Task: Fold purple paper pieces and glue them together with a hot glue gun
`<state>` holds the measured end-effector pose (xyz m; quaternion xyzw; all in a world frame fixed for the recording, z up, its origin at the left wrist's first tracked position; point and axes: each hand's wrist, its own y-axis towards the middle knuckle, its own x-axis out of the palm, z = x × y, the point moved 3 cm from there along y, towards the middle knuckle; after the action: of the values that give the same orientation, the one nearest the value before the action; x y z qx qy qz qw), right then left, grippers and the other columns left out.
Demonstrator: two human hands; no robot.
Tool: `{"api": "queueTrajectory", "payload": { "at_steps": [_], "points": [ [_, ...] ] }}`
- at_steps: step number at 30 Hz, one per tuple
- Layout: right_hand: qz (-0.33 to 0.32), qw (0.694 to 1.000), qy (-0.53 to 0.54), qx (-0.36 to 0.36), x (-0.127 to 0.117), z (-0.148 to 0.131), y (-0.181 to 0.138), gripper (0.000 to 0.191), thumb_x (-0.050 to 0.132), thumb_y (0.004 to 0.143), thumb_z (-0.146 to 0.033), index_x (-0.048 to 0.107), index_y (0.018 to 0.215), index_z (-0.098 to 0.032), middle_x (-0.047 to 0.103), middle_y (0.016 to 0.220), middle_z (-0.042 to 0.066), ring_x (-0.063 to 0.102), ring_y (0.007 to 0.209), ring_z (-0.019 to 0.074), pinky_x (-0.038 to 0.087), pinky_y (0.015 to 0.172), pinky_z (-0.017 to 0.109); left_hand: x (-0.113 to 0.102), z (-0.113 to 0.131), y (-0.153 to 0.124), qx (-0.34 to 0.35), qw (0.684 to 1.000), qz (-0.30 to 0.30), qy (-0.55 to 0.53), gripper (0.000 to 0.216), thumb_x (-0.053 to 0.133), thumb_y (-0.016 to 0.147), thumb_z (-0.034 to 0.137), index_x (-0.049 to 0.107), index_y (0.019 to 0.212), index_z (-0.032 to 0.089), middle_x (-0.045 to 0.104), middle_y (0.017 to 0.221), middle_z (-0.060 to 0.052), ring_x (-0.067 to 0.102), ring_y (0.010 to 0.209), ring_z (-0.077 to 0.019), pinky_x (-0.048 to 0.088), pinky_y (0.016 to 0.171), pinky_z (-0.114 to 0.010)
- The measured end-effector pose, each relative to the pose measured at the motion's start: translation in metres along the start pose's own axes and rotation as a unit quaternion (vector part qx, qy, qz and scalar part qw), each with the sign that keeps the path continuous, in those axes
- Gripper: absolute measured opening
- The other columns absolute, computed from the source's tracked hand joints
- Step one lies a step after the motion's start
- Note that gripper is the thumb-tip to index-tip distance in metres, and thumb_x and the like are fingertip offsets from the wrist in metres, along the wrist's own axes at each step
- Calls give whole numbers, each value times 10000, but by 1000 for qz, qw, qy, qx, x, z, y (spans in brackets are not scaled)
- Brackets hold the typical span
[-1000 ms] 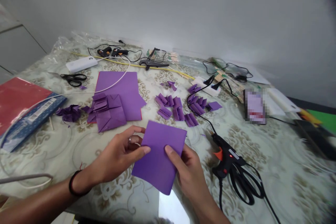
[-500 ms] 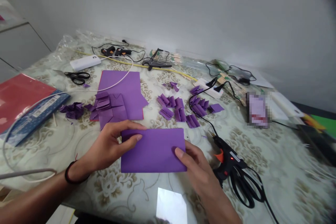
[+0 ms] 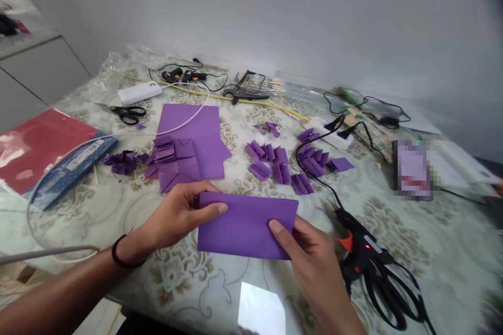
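Observation:
A folded sheet of purple paper is held up between both hands, its long sides running left to right. My left hand pinches its upper left corner, thumb on the front face and fingers behind. At the right end my right hand grips it the same way, the fingers partly hidden behind the paper. Just beyond lie purple sheets with folded purple pieces on top. Several small folded purple strips are spread to the right of them.
A black glue gun with a lit red light lies right of my right hand, beside black-handled scissors. Other scissors, a white power bank, a red-and-blue pack, a power strip and a phone lie around.
The whole scene has shifted right in view. The paper is now tilted slightly, its right end lower, with both hands still holding it.

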<state>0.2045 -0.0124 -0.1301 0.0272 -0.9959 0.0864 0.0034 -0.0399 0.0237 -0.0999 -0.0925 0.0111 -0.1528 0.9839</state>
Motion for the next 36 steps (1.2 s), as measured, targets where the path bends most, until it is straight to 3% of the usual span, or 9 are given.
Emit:
{"api": "queueTrajectory", "payload": {
  "at_steps": [9,15,20,36],
  "points": [
    [19,999,-38,-17,2,-6,-2,385,800,932,-562,890,1108,-232,867,946,87,819,861,269,687,750,313,2,-4,-2,-11,1000,4,-10,258,803,904,413,787,846,163,727,766,-15,617,665,-114,494,581,-184],
    [23,998,-51,-20,-1,-4,-6,381,796,937,-558,888,1126,-240,871,971,87,823,857,264,690,746,302,1,-5,-7,33,999,34,-7,247,814,925,364,806,1141,246,763,989,-2,583,671,-80,473,557,-149],
    [31,998,-57,-7,-4,0,-7,394,806,927,-565,888,1140,-244,871,996,91,815,849,254,686,742,292,3,-3,-8,59,997,39,20,145,788,955,326,807,1077,249,764,934,15,587,678,-77,484,584,-142],
    [60,995,-75,15,-11,10,-8,413,837,894,-559,884,1144,-233,866,1013,98,795,856,265,683,744,319,5,4,-10,68,995,49,48,156,759,924,292,802,1052,214,762,918,-4,593,686,-98,459,568,-175]
  ]
}}
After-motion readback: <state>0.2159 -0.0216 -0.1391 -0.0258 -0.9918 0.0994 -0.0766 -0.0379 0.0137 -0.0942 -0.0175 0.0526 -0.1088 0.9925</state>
